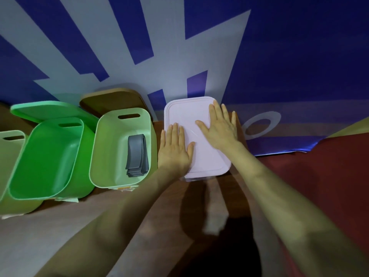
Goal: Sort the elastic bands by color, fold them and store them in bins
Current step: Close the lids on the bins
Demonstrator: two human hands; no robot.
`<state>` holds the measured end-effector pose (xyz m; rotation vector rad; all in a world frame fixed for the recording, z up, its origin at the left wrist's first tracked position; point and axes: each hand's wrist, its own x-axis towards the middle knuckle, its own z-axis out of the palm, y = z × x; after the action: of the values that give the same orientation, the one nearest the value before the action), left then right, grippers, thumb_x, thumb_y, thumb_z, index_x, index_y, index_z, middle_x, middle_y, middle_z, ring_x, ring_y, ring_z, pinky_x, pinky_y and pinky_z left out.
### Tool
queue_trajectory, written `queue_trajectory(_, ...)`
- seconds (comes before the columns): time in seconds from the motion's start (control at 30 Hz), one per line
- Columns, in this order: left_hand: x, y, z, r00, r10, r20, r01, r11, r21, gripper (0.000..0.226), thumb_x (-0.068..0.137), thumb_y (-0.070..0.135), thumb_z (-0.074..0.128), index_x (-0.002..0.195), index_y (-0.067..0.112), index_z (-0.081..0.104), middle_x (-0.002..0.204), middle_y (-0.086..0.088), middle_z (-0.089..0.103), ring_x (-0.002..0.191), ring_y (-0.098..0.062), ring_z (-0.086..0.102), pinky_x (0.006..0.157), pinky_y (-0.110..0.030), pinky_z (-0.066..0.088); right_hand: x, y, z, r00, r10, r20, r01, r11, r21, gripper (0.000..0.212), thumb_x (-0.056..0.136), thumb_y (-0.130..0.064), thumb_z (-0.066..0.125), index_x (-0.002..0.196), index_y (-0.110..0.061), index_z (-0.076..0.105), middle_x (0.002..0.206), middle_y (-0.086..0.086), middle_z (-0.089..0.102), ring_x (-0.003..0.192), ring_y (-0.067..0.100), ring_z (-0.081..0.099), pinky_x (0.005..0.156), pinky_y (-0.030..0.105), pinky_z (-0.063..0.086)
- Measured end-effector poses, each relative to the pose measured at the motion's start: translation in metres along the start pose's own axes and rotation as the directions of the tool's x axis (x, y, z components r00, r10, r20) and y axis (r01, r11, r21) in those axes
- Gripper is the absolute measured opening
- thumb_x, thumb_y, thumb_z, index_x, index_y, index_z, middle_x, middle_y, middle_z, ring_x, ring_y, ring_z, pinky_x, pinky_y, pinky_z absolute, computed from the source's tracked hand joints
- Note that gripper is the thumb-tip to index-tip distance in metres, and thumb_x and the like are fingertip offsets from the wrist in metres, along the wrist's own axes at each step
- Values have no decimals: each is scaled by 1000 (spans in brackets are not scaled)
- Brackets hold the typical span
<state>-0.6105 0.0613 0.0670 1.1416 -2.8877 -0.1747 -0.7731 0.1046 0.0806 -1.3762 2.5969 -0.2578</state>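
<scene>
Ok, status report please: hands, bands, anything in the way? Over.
Both flat on the pink lid: left hand, right hand. Folded grey bands lie in the pale green bin. Nothing seen in the way.

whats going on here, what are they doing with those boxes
A person's left grip and right grip lie flat, fingers straight, on a pale pink lid, seemingly pressing it down. Just left of it, a pale green bin holds a stack of folded grey elastic bands. The bright green bin next to that shows nothing inside, and a green lid sits behind it.
</scene>
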Motion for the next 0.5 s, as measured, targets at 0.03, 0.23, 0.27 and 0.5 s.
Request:
queue_trajectory(0.03, 0, -1, -4, 1000, -10, 13, 11, 999, -46, 71, 96, 49, 12, 146, 0, 21, 155, -17, 18, 144, -31, 16, 118, -43, 2, -2, -2, -2, 1000, -15, -27, 14, 1000, -17, 69, 97, -53, 23, 149, -10, 12, 159, 4, 6, 146, 24, 1, 116, 45, -2)
queue_trajectory(0.23, 4, -17, -41, 999, 7, -32, -17, 941, -338, 40, 95, 19, 45, 133, 7, 46, 142, -11, 42, 132, -27, 35, 114, -38, 20, -23, -25, -19, 989, -74, -126, 66, 996, -65, 40, 97, -23, 36, 134, -7, 42, 146, 12, 33, 143, 29, 12, 117, 42, 4)
queue_trajectory(0.27, 3, -22, -49, 997, 9, -76, -37, 927, -372, 36, 92, 13, 47, 127, 5, 52, 135, -12, 49, 126, -28, 41, 110, -36, 26, -27, -34, -21, 987, -88, -135, 82, 995, -52, 40, 96, -20, 38, 134, -8, 42, 146, 11, 34, 143, 29, 14, 118, 41, 5)
queue_trajectory(0.5, -13, -106, -112, 913, -10, -408, -87, 972, -220, 30, 73, 2, 50, 100, -1, 64, 107, -19, 60, 101, -38, 56, 90, -43, 47, -29, -146, -46, 882, -383, -273, 397, 918, -4, 40, 86, -11, 51, 125, -5, 52, 125, 14, 53, 122, 31, 43, 105, 36, 29)
